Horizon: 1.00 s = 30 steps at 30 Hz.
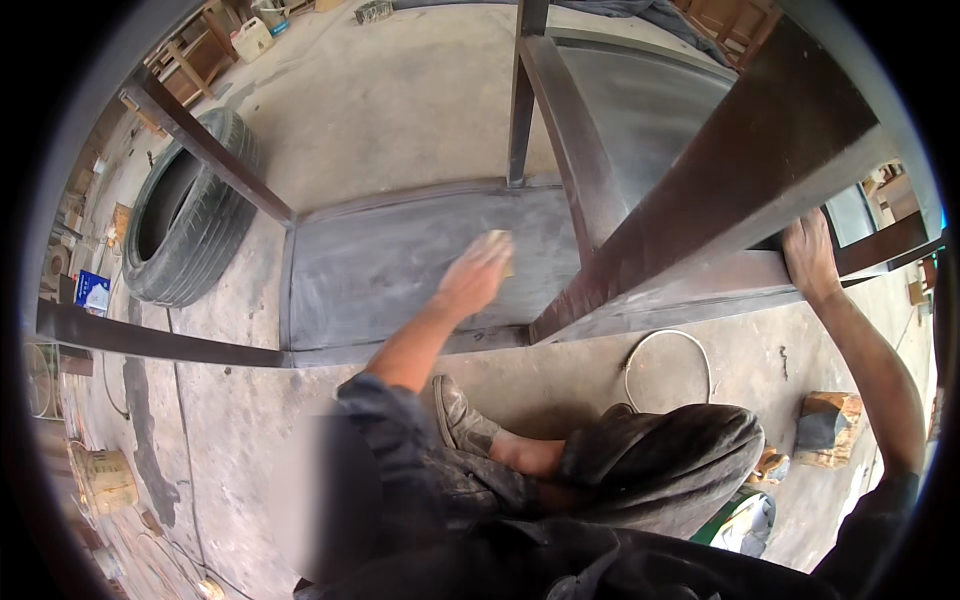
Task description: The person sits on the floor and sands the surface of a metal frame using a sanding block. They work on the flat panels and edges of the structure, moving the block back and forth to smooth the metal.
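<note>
My left hand (pixel 474 276) presses flat on a dark, dusty panel (pixel 380 260) set low in a wooden furniture frame. Under its fingers a small yellowish piece of sandpaper (pixel 509 266) peeks out, mostly hidden by the hand. Pale streaks of dust mark the panel around it. Over on the right, my right hand (pixel 812 258) grips a dark brown rail (pixel 735 275) of the same frame, with its fingertips partly out of sight behind the edge. A thick brown post (pixel 715 170) slants up between the two hands.
A worn tyre (pixel 195 215) leans beside the frame's left legs. Another dark panel (pixel 640 120) stands beyond the post. On the concrete floor near my legs lie a wire hoop (pixel 668 368) and a wood block (pixel 828 428). A bucket (pixel 103 478) stands at lower left.
</note>
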Tool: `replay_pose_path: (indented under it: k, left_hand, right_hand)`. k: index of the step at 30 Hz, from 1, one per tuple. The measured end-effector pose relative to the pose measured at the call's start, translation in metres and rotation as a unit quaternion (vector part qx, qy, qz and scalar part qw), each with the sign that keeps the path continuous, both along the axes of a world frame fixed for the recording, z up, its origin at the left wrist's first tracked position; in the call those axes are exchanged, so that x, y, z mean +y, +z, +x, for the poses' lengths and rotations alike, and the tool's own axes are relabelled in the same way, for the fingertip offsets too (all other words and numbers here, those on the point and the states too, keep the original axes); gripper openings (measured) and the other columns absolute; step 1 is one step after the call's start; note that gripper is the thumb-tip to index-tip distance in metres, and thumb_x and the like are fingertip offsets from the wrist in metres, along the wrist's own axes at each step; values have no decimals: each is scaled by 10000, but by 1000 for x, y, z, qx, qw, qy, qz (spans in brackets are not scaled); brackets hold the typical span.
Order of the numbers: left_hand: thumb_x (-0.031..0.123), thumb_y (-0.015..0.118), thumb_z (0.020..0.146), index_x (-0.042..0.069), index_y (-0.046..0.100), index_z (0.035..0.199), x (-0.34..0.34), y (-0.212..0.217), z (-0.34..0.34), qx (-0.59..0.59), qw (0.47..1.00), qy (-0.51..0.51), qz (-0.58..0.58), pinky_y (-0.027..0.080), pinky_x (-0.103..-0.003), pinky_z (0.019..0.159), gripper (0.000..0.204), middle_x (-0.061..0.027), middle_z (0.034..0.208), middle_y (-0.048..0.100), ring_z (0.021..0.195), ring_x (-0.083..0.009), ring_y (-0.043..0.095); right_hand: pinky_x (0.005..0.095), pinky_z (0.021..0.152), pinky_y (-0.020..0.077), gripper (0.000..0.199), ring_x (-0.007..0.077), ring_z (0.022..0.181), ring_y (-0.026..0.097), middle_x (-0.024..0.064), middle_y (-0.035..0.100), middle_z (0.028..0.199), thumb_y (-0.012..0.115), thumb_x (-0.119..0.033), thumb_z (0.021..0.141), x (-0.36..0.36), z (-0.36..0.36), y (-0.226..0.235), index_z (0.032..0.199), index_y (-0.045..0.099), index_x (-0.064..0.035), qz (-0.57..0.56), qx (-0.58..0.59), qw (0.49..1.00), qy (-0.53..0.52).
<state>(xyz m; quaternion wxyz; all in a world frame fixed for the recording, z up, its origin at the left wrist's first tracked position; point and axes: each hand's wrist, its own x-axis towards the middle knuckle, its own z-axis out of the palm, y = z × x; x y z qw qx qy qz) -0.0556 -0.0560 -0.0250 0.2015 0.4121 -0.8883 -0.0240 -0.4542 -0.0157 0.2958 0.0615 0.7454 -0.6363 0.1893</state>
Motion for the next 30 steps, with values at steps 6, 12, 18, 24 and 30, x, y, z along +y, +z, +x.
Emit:
replay_pose_path:
  k: [6,12,18,24,30]
  left_hand:
    - [108,502,925,-75,500,1373,-10,-10,-20,-78,993,82,-28,274,-439,1202,484,-200,1486,460,1404,-349,400]
    - [102,483,930,-86,499,1370,-19,-12,-1,-23,999,27,-8,261,-438,1211,478,-216,1483,460,1413,-345,391]
    - [98,504,928,-87,487,1379,-26,-34,-37,-32,995,95,-26,277,-433,1204,488,-209,1496,447,1405,-351,397]
    - [117,528,921,-99,501,1354,-53,-12,-19,-67,996,54,24,296,-447,1184,485,-215,1490,451,1384,-372,420]
    - [154,531,909,-88,532,1332,-73,-45,-48,-64,996,64,-22,316,-454,1167,488,-228,1423,516,1359,-415,428]
  right_hand:
    - [421,1128,352,547,381,1366,457,253,464,1466,287,-341,1070,-2,16,1,1502,352,-11,26,-31,999,-8]
    - [427,1114,362,558,395,1356,461,259,463,1462,287,-358,1072,0,5,0,1503,344,-8,7,-34,999,12]
    - [432,1106,370,547,400,1349,465,262,471,1451,288,-345,1074,0,18,6,1504,337,-11,18,-53,998,1]
    - [433,1102,369,538,404,1340,473,261,484,1438,295,-331,1074,6,13,11,1508,335,-15,7,-59,998,-3]
    - [431,1109,357,536,410,1340,471,267,494,1426,295,-331,1077,2,22,2,1500,346,-5,22,-68,997,23]
